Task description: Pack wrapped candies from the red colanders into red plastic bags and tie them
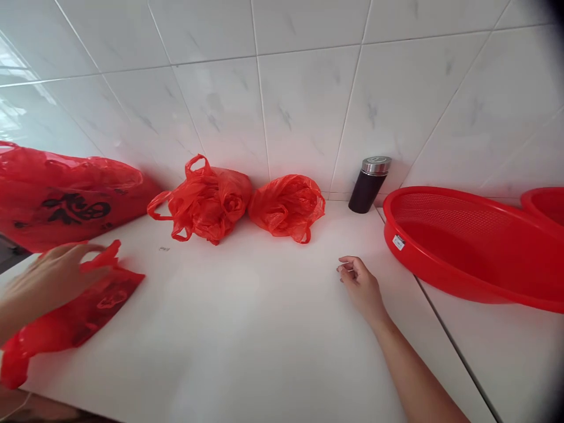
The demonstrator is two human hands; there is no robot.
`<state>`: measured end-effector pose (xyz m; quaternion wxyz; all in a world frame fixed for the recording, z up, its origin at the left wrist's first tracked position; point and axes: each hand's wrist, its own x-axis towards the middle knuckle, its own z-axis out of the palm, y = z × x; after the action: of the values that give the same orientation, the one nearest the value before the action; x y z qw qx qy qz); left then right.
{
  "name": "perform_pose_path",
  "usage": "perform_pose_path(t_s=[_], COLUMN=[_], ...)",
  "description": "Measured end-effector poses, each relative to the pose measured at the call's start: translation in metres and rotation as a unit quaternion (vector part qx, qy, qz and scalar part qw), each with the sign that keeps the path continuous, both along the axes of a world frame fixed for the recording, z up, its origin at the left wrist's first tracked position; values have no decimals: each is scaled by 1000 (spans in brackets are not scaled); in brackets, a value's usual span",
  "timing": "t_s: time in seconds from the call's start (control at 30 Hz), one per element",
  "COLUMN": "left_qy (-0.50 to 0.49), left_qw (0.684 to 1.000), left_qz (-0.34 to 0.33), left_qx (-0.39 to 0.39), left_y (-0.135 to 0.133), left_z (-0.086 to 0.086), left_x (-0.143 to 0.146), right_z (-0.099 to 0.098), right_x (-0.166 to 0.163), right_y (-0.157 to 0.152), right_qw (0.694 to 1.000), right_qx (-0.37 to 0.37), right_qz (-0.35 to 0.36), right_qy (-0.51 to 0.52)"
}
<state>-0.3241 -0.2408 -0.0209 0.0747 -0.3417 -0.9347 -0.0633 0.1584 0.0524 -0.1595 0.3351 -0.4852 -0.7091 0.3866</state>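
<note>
Left of flask (367,189), touches flat red bag (106,299) with left fingers (74,257), cannot tell if pinching; before flask, curls right fingers (352,259) loosely apart.

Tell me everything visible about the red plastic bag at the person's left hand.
The red plastic bag looks thin, glossy and partly see-through, with a print on its surface. It lies fairly flat and wrinkled on the white tabletop, toward the left; a bunched end reaches the near edge. The left hand covers part of it, fingers at a raised flap; how firmly they grip is unclear.
</note>
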Motion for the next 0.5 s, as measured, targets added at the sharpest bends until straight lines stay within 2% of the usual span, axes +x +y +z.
perform_pose_path(t_s=[0.07,0.1,0.13,0.23,0.3,0.37,0.43,0.5], left_qy=[38,29,16,8,13,8,-8,-23], left_qw=[988,971,956,924,918,926,934,938], left_qz=[-148,-229,-285,-377,-385,-354,-317,-292], left_qx=[31,63,60,67,96,133,164,185], left_y=[52,82,113,207,261,304,331,345], left_z=[1,-1,-5,-28,-47,-67,-87,-107], left_x=[44,70,95,156,176,181,178,176], right_z=[2,2,2,2,0,-1,-2,-1], right_x=[-2,-2,-3,-1,1,3,1,-10], right_y=[-1,-2,-1,1,1,-1,-7,-10], right_qw=[1000,1000,1000,1000,999,998,995,985], right_qx=[6,10,12,14,19,42,90,165], right_qz=[2,2,1,11,30,43,41,44], right_qy=[-2,-1,2,16,18,11,-3,-28])
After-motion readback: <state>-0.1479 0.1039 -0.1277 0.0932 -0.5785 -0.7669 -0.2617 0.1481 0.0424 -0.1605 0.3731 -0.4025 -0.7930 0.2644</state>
